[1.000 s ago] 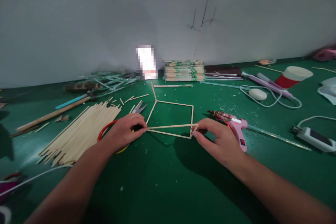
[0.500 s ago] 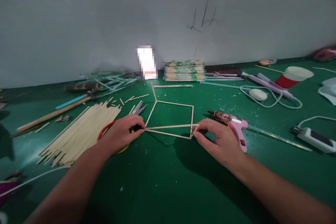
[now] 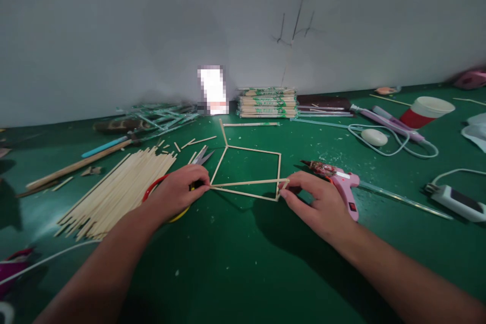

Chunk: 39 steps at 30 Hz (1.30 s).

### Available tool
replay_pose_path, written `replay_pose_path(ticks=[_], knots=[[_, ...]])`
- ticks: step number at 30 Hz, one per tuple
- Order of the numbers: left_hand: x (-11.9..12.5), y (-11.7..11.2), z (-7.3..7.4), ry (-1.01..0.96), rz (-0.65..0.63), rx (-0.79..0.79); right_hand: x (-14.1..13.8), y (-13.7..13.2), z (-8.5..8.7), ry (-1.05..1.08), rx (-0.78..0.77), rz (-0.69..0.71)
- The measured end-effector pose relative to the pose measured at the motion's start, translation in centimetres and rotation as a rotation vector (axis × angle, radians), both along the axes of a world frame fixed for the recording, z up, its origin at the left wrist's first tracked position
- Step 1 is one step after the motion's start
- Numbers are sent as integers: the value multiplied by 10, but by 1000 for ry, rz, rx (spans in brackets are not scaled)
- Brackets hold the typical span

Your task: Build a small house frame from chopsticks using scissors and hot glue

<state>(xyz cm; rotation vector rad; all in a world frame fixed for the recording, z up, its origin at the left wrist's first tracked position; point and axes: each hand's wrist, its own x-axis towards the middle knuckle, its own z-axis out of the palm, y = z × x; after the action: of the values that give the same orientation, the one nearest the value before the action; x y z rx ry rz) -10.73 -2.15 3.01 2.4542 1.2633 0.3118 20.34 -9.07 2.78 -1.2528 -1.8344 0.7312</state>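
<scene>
A frame of thin wooden sticks [image 3: 253, 150] stands on the green table, a four-sided base with one stick rising at its far left corner. My left hand [image 3: 186, 186] pinches the near left corner, where a stick runs across to my right hand [image 3: 317, 202]. The fingers of my right hand are closed on that stick's other end, at the near right corner. Scissors [image 3: 200, 158] with red and yellow handles lie partly hidden under my left hand. Just beyond my right hand is a pink glue gun [image 3: 345, 187] with a clear glue stick [image 3: 402, 199] in its back.
Loose wooden sticks [image 3: 117, 192] lie in a pile at the left, with short offcuts beyond. Wrapped chopsticks [image 3: 268, 104] are stacked by the wall beside a blurred bright screen [image 3: 213, 90]. A paper cup [image 3: 427, 111], corded pink tool [image 3: 391, 122] and white power strip [image 3: 457, 202] are at the right.
Both hands keep their hold on the stick frame. The whole view has shifted very slightly; nothing else visibly differs.
</scene>
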Motion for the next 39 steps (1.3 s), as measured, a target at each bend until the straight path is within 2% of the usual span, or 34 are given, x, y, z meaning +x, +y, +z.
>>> replay_pose_path(ticks=[9,22,39], knots=[[0,0,1,3,3,-11,1,0,1,-8,-10,-3],[0,-3,-3,-39,-23,65,1,0,0,-11,-12,0],[2,-1,-3,-72,6,16,1,1,2,-5,0,-7]])
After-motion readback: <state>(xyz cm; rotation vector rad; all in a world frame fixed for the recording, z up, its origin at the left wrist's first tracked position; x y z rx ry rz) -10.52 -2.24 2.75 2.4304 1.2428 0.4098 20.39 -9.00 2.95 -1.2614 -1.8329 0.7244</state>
